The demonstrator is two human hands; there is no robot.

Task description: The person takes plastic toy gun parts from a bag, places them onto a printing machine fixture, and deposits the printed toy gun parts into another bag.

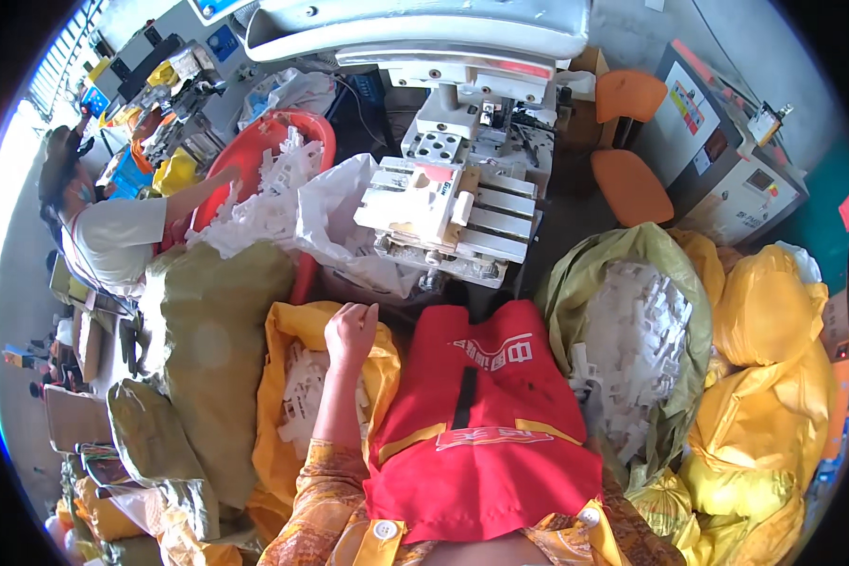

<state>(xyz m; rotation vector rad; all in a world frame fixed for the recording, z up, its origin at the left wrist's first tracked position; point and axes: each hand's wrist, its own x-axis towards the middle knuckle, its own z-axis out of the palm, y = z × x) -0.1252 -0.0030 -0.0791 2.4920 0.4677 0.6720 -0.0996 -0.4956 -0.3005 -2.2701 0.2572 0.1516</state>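
My left hand is closed in a loose fist above the far rim of a yellow sack. Its curled fingers hide whatever may be inside them. White plastic parts lie in that sack, beside my left forearm. On the other side, my right hand, grey and in shadow, is at the near-left edge of an open green sack. White plastic pieces fill this sack, and one sticks up just above that hand. The right fingers are too dark to make out.
Ahead stands a machine with a slotted metal table bearing a white block. A white bag and a red tub are left of it. A co-worker reaches into the tub. Yellow sacks stand at right, with an orange chair behind.
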